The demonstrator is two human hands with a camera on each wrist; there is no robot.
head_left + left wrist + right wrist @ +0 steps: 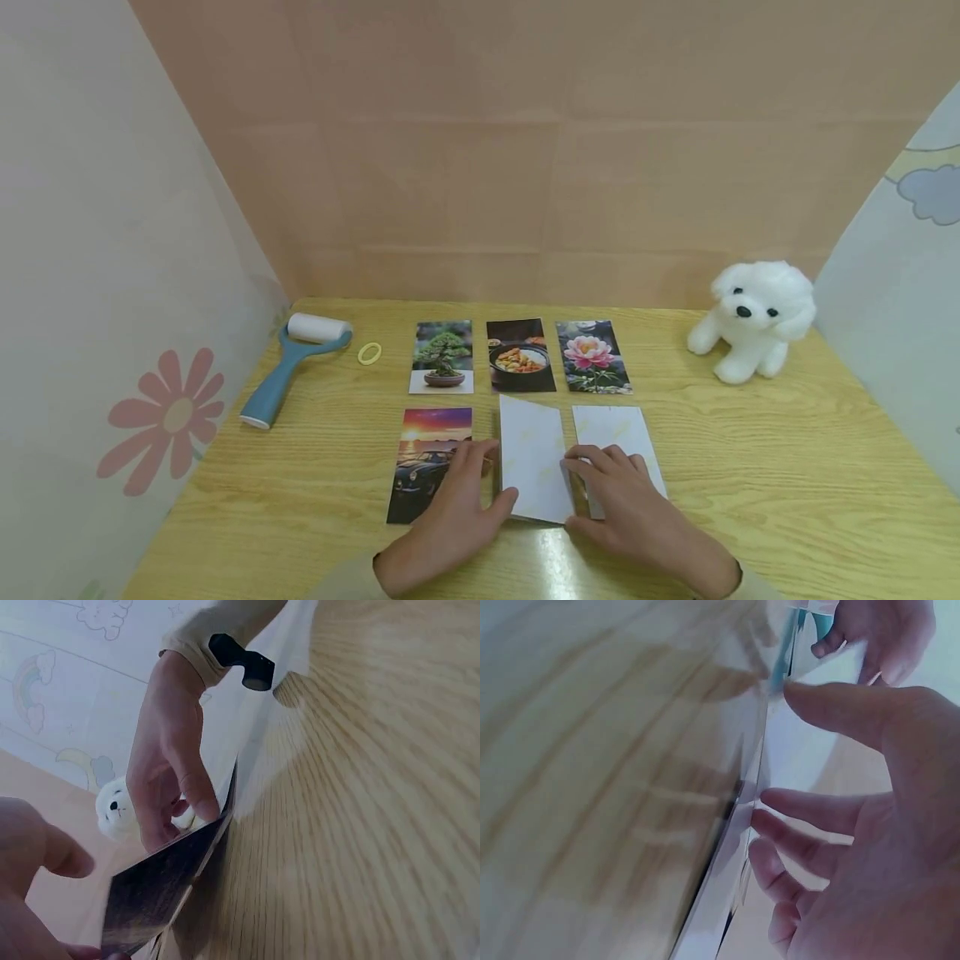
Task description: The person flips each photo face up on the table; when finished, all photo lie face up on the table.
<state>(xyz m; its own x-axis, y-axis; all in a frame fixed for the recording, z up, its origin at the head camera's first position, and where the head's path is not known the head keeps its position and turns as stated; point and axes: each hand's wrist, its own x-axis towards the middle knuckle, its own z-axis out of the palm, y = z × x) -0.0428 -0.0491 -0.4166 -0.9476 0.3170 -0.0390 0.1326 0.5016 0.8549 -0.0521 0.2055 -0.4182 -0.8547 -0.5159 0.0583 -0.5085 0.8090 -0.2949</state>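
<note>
A white-backed card [534, 460] stands tilted at the front middle, its left edge raised; in the left wrist view its dark picture side [161, 889] shows underneath. My left hand [463, 496] has its fingers at that raised edge, and its thumb overlaps the lower left corner from above. In the left wrist view, the left thumb [64, 851] is apart from the card. Along the opposite edge, my right hand [628, 504] rests its slightly bent fingertips, with the thumb near the lower corner. Under the right hand lies another white-backed card [611, 427]. Beside the left hand is a car picture card [429, 429].
Behind the hands lie a bonsai card [442, 354], a food card [519, 357] and a flower card [594, 357]. A blue-handled lint roller [288, 362] and a yellow ring [369, 353] are at left. A white plush dog [753, 321] sits at the back right.
</note>
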